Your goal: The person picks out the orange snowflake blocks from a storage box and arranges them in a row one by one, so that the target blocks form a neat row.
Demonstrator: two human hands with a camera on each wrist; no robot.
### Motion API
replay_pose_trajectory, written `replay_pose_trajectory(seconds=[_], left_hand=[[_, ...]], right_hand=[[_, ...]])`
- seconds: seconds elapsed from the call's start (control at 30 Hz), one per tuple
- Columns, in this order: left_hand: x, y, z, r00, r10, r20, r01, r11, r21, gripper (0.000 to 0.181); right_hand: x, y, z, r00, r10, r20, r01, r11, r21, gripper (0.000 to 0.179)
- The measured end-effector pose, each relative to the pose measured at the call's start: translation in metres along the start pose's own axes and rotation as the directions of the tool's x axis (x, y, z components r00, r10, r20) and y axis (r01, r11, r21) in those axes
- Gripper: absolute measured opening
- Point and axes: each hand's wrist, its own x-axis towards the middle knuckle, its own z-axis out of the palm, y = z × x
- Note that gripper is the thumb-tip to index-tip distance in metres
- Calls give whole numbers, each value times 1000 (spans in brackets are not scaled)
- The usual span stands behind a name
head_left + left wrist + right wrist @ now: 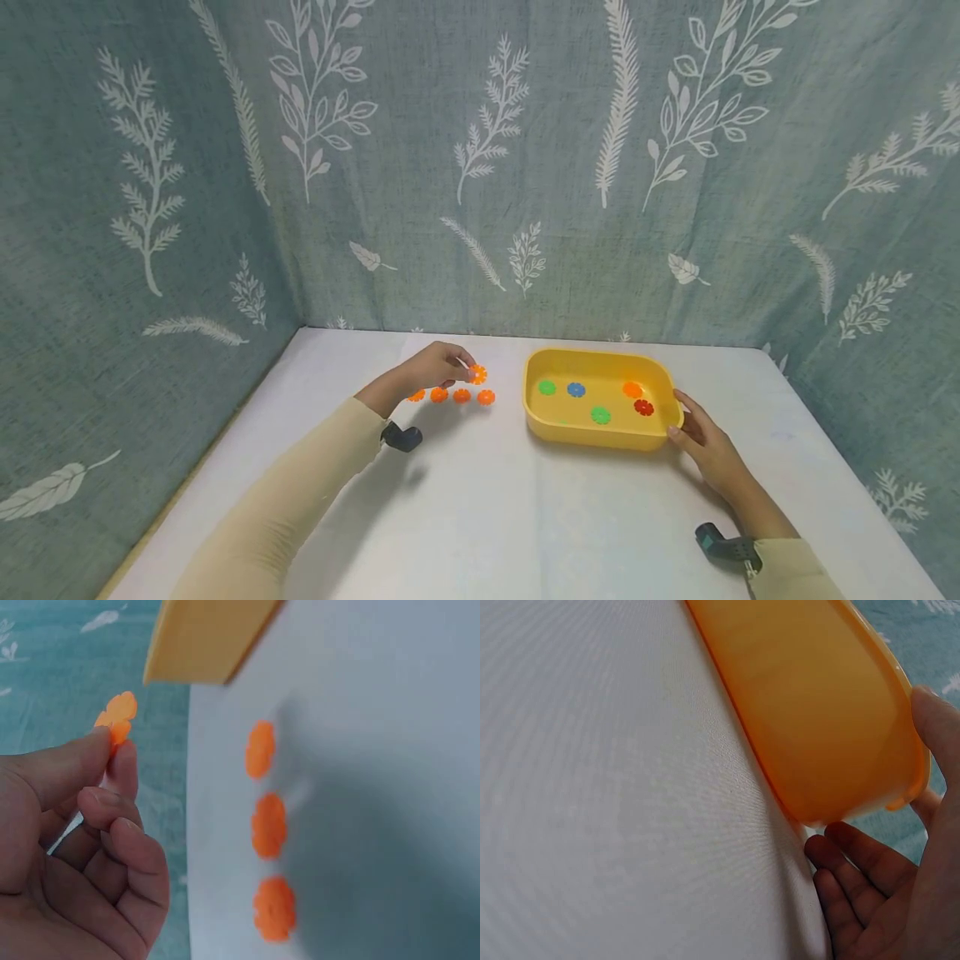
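My left hand [438, 365] pinches an orange flower-shaped disc [478, 374] between thumb and forefinger, held up above the table. In the left wrist view that disc [118, 714] is seen nearly edge-on at the fingertips, the other fingers curled in beneath. Below the hand, several matching orange discs [461, 396] lie in a row. At the right end of a yellow plastic tray [592, 432], my right hand [703, 442] grips the corner. Its thumb lies on the rim in the right wrist view, with other fingers against the outer wall of the tray [810, 712].
Inside the tray are green discs [601, 415], a blue disc [576, 389], an orange disc [632, 389] and a red disc [643, 407]. A white cloth [480, 517] covers the table. Leaf-patterned teal curtains [420, 208] stand behind and at both sides.
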Motion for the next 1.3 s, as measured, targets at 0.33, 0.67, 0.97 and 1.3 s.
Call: replay_pose_trajectory(seconds=[0.33,0.67,0.97,1.3], left_hand=[[-15,-34,-20,997,-52,-62,49,998,-35,21],[-39,-68,-44,973,-148,-177,135,987,-83,26],[-55,-83,-58,944,-194,-268,181,981,-72,30],[-65,-103,-79,919,-259,-296,245,966,-84,30]], right_hand=[[1,5,0,1000,9,-4,-9,1000,-6,71],[1,2,3,1000,4,-3,-4,1000,5,71],[0,1,1,1000,-2,0,2,1000,-7,71],[1,2,0,1000,5,-8,-5,1000,-16,72]])
